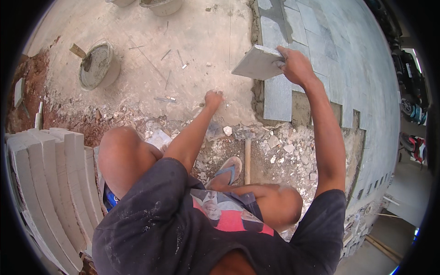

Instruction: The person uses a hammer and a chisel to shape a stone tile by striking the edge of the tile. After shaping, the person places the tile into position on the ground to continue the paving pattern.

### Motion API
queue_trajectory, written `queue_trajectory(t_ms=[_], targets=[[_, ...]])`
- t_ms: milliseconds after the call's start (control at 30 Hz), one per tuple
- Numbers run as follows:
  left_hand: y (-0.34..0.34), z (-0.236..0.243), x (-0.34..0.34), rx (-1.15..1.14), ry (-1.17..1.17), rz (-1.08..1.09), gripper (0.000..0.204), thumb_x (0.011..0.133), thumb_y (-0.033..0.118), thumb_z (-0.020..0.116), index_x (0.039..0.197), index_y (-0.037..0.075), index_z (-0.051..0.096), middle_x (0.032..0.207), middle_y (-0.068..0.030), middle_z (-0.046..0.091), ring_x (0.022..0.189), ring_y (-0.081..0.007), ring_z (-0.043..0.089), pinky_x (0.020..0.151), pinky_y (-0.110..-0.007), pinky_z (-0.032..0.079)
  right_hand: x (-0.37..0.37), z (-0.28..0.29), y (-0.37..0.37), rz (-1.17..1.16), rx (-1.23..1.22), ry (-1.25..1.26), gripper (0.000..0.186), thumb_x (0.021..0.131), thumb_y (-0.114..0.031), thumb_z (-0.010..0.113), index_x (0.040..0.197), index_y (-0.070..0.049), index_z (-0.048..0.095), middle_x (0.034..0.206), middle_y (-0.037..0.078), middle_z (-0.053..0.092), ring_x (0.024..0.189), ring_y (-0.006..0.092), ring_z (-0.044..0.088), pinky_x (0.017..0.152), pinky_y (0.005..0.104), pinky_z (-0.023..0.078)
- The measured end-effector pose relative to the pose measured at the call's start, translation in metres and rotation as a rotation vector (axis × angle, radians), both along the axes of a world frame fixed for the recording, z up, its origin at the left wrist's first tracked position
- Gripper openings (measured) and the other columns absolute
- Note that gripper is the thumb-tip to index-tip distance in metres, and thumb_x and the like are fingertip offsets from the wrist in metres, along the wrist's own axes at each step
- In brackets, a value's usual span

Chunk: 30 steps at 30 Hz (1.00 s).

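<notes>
Gripped at its edge by my right hand, a grey stone tile is held tilted over the border of the laid tiles. Its far left corner reaches over the bare concrete. My left hand is closed and low over the concrete floor, left of the tile; whatever its fingers may hold is hidden. A strip of wet mortar runs along the left side of the laid tiles. More mortar shows in a gap at their near edge.
A hammer with a wooden handle lies on rubble near my sandalled foot. Far left stands a mortar bucket with a wooden stick in it. Stacked tiles stand at my left. Thin rods lie on the concrete.
</notes>
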<state>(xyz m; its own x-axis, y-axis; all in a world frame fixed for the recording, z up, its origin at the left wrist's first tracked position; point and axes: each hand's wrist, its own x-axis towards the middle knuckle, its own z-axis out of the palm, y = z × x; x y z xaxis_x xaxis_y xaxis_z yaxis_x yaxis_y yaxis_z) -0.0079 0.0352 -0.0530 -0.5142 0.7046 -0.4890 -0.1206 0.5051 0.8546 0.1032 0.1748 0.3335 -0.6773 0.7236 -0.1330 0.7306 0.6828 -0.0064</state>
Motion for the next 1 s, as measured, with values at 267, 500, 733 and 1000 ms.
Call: queue_trajectory(t_ms=[267,500,733,1000], targets=[[-0.009,0.018,0.004,0.147,-0.171,-0.075,0.03,0.098,0.027,0.059,0.096,-0.001,0.07,0.07,-0.0087,0.071,0.069,-0.0157,0.062,0.067,-0.031,0.047,-0.017,0.001,-0.004,0.034,-0.014,0.012,0.044,0.085,-0.014,0.066,0.128,-0.012,0.059,0.112,0.017,0.068,0.106,0.038,0.063,0.088,0.0496,0.049],[-0.011,0.015,0.021,0.144,-0.197,0.089,0.033,0.095,0.028,0.061,0.082,-0.001,0.071,0.063,-0.0107,0.069,0.06,-0.0187,0.065,0.062,-0.032,0.048,-0.018,0.004,-0.009,0.042,-0.012,0.004,0.047,0.086,-0.019,0.07,0.13,-0.008,0.06,0.11,0.021,0.068,0.101,0.0402,0.064,0.086,0.048,0.05],[-0.006,0.008,0.017,0.091,0.064,-0.11,0.031,0.091,0.028,0.059,0.079,0.002,0.071,0.068,-0.0147,0.068,0.065,-0.0301,0.067,0.068,-0.042,0.051,-0.013,-0.001,-0.005,0.081,0.014,0.036,0.032,0.086,-0.015,0.065,0.118,-0.011,0.06,0.104,0.018,0.068,0.1,0.0403,0.063,0.083,0.0505,0.049],[-0.002,-0.009,0.017,-0.014,0.163,-0.099,0.035,0.092,0.03,0.059,0.082,-0.002,0.069,0.073,-0.0182,0.069,0.079,-0.0349,0.068,0.077,-0.044,0.051,-0.02,-0.003,-0.008,0.084,0.011,0.026,0.029,0.088,-0.016,0.063,0.117,-0.011,0.061,0.105,0.017,0.069,0.1,0.0404,0.063,0.083,0.0509,0.049]])
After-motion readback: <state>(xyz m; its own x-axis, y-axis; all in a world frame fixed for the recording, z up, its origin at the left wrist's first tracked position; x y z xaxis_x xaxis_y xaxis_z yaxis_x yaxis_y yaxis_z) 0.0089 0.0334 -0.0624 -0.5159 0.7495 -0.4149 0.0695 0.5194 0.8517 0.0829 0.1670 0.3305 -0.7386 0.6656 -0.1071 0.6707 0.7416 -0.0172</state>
